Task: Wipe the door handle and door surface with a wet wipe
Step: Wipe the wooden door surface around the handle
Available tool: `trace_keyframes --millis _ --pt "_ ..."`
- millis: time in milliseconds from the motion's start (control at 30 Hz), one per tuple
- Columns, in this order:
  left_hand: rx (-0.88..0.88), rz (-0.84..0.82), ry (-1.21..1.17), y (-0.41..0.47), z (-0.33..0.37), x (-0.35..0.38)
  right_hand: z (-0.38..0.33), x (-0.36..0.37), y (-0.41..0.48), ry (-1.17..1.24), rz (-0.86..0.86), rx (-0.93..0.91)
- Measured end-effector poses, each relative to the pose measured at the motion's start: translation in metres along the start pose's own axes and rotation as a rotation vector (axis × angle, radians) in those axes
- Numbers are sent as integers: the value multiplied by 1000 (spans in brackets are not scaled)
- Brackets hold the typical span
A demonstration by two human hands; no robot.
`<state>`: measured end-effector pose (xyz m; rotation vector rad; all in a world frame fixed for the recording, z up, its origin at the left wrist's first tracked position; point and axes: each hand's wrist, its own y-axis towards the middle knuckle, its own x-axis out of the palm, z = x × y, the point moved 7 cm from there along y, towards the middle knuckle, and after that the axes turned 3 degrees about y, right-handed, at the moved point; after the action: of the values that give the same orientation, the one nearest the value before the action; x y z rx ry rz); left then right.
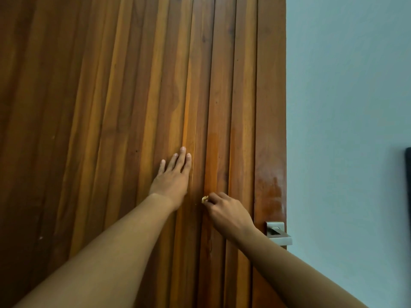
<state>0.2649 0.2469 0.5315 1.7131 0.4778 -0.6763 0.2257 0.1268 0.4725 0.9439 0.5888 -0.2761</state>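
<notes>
Head view — left hand (172, 182) flat on door (89, 107)

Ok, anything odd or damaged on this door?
Nothing damaged. The door shows a wet, smeary patch above the handle, plausibly from wiping. The wipe pinched in the right hand is a tiny wad; the left hand lies flat on the door.

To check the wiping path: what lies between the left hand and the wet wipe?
Head view: only bare grooved wood of the door separates the left hand from the wet wipe, which the right hand pinches.
</notes>
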Motion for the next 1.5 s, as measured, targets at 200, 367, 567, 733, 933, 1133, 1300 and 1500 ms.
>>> trace_keyframes --millis 200,367,567,733,933,1133,1300,1500 --pt "6 -3 -21 0 0 0 -3 -13 5 78 7 -37" --pt "29 -1 -30 1 0 -1 39 -52 45 140 304 169" --pt "23 -1 -40 2 -3 -2 40 -58 60 17 298 191" --pt "15 -7 -61 2 -4 -1 19 -24 26 50 211 199" --pt "11 8 -49 -4 0 -1 -6 4 -11 102 102 215" --pt "16 24 -31 -39 5 30 -23 22 -32 136 42 273" --pt "-1 -60 -21 -78 2 66 -35 40 -47 138 8 332" --pt "32 -123 -58 -85 4 71 -44 64 -72 171 41 337"
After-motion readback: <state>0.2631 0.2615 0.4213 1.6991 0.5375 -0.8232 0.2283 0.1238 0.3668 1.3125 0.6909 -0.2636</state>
